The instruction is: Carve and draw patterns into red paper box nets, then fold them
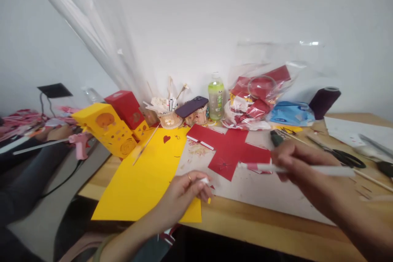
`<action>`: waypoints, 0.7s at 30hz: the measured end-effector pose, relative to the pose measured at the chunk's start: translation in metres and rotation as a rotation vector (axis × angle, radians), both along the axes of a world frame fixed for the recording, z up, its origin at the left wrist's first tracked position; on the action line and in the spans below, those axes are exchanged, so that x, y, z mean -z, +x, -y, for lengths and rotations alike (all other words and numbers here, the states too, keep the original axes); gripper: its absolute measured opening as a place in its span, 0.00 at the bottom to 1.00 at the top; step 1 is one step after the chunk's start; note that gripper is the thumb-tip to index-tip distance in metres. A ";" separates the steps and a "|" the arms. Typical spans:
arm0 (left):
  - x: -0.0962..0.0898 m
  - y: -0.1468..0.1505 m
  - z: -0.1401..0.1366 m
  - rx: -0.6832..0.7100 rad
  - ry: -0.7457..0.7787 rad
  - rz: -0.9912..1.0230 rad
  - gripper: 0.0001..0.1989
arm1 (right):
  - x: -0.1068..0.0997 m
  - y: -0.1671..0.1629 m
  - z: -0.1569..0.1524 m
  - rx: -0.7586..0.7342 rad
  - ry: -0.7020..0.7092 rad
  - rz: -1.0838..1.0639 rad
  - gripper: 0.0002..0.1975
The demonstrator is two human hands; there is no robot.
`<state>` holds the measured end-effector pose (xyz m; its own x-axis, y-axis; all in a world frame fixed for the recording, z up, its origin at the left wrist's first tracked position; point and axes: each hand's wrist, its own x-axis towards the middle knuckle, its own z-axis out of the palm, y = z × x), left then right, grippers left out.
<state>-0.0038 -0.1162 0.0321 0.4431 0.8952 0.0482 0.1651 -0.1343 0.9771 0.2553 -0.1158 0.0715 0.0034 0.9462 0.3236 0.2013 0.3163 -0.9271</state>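
My right hand [294, 161] is closed around a white marker pen [331, 170], its tip pointing left over the red paper; motion blurs it. A small white cap-like piece [204, 180] is pinched in my left hand [181, 192], above the edge of the yellow sheet [135, 190]. A tiny yellow bit [209, 201] shows at those fingertips. Between and beyond my hands lies a cross-shaped red paper [230, 143] with white strips along some edges and a faint drawn mark on its near arm. Under it is a stained pale board [260, 188].
Yellow and red boxes [106, 125] stand at left, near a co-worker's arm [27, 176] and a pink glue gun [80, 143]. Behind are a pot of pens [168, 119], phone [192, 106], green bottle [215, 98] and bag of scraps [251, 102]. Scissors [345, 157] lie at right.
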 end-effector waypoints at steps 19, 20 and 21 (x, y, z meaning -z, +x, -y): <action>0.013 0.023 0.042 0.095 -0.120 0.198 0.14 | 0.044 -0.045 0.051 -0.022 -0.310 -0.423 0.22; 0.014 0.021 0.041 0.093 -0.054 0.132 0.13 | 0.044 -0.042 0.050 -0.030 -0.317 -0.425 0.22; 0.015 0.019 0.041 0.091 0.033 0.051 0.12 | 0.042 -0.036 0.048 -0.030 -0.320 -0.415 0.23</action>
<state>0.0150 -0.1569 0.0174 0.5183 0.8491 0.1017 0.1007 -0.1788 0.9787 0.2190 -0.1639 0.0290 0.0412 0.9991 -0.0048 -0.2079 0.0039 -0.9781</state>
